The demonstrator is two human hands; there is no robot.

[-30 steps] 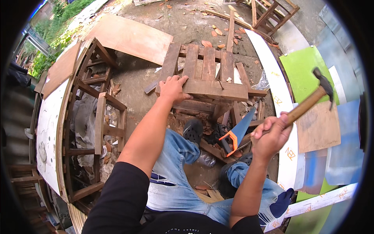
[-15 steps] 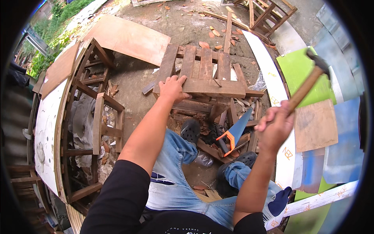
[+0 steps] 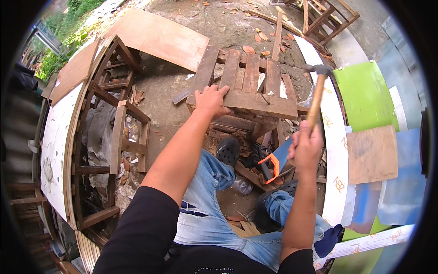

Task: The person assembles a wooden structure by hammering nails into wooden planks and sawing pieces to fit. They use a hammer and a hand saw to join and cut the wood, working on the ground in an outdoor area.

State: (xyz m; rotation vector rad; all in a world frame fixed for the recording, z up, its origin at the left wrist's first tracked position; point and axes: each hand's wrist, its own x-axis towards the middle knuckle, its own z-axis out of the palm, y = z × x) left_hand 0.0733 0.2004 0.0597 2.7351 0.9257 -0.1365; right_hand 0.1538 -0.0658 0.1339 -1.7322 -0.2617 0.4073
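Observation:
My left hand (image 3: 213, 101) grips the near left edge of a slatted wooden stool (image 3: 253, 104), its fingers over the top and the thumb along the front. A bent-looking nail (image 3: 265, 98) sticks up from the stool's front board, right of that hand. My right hand (image 3: 306, 145) is closed round the wooden handle of a hammer (image 3: 315, 100). The hammer stands raised to the right of the stool, its dark head uppermost and apart from the nail. Below the stool, a handsaw (image 3: 273, 166) with an orange and black handle leans among wood scraps.
A dark wooden frame (image 3: 98, 222) with white-faced board stands at left. A plywood sheet (image 3: 157, 39) lies beyond it. White (image 3: 335, 160) and green panels (image 3: 362, 93) line the right side. Another wooden frame (image 3: 321, 23) lies far right. My feet are among scraps and dry leaves.
My right hand and the hammer have moved left, and the hammer now stands more upright. My left hand keeps its place on the stool. The whole view has shifted slightly.

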